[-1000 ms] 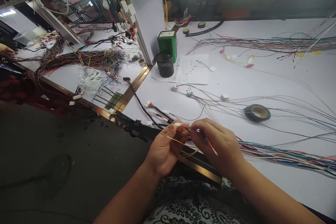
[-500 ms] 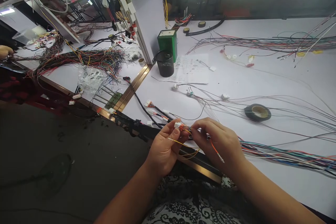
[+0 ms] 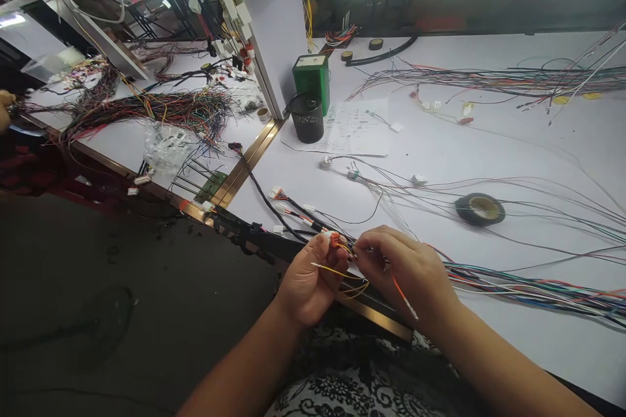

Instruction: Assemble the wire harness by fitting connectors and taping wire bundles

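My left hand (image 3: 306,280) pinches a small white and orange wire connector (image 3: 332,239) between thumb and fingers. Several wires run from the connector's orange face toward my right hand (image 3: 403,260), whose thumb and fingers are closed on them. A yellow wire (image 3: 337,272) with a bare metal terminal sticks out leftward across my left palm. From under my right hand hangs an orange wire (image 3: 403,295), also tipped with a terminal. Its fingertips partly hide the wires they grip. Beyond my hands lie black-sleeved cables with a white connector (image 3: 276,192) on the table.
A roll of black tape (image 3: 480,209) lies to the right among thin wires. Farther back stand a black mesh cup (image 3: 307,118) and a green box (image 3: 313,78). A long wire bundle (image 3: 533,290) stretches right. At far left, another person's hand (image 3: 6,111) shows beside heaped wires (image 3: 161,111).
My left hand has turned the connector so its orange wire face shows more. My right fingertips have shifted slightly along the wires. The far-left person's hand has moved a little.
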The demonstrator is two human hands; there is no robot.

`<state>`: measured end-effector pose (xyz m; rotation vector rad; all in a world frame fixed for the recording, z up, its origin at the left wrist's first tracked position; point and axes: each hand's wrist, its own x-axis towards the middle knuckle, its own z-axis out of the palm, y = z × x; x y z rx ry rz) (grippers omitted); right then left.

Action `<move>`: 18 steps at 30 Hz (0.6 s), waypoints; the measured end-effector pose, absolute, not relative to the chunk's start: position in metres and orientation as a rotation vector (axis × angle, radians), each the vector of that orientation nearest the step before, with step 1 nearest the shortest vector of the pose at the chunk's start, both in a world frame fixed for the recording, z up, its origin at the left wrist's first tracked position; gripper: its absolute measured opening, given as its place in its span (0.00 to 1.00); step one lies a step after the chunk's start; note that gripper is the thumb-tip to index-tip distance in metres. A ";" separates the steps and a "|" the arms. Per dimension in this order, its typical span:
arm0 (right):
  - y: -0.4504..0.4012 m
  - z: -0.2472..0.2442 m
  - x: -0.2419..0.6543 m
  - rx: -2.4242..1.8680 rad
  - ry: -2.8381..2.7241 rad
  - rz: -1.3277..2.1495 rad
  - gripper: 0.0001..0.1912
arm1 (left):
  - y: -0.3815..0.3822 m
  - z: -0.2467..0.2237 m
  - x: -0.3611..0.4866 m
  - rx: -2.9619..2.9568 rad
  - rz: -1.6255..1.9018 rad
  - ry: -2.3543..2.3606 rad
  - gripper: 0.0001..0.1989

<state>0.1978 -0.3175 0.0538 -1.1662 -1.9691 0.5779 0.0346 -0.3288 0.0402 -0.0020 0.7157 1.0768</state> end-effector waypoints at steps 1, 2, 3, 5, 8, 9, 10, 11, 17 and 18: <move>-0.318 0.053 0.198 -1.159 -1.975 0.588 0.04 | -0.329 0.040 0.035 0.005 1.077 0.715 0.09; -0.318 0.053 0.199 -1.149 -1.981 0.596 0.03 | -0.329 0.039 0.035 0.014 1.075 0.713 0.09; -0.318 0.052 0.199 -1.137 -1.987 0.598 0.03 | -0.329 0.039 0.035 0.021 1.074 0.709 0.09; -0.318 0.053 0.199 -1.117 -1.996 0.579 0.03 | -0.330 0.039 0.035 0.037 1.075 0.703 0.09; -0.318 0.053 0.199 -1.120 -2.020 0.497 0.03 | -0.330 0.038 0.035 0.079 1.076 0.699 0.09; -0.318 0.053 0.198 -1.128 -2.029 0.464 0.03 | -0.330 0.038 0.035 0.096 1.076 0.697 0.09; -0.319 0.053 0.198 -1.135 -2.038 0.433 0.04 | -0.331 0.038 0.035 0.111 1.076 0.695 0.09; -0.319 0.053 0.198 -1.139 -2.048 0.410 0.04 | -0.331 0.038 0.035 0.123 1.078 0.692 0.09; -0.322 0.054 0.195 -1.116 -2.096 0.439 0.06 | -0.332 0.040 0.038 0.162 1.062 0.666 0.09; -0.322 0.054 0.195 -1.116 -2.092 0.444 0.06 | -0.332 0.041 0.038 0.161 1.049 0.668 0.09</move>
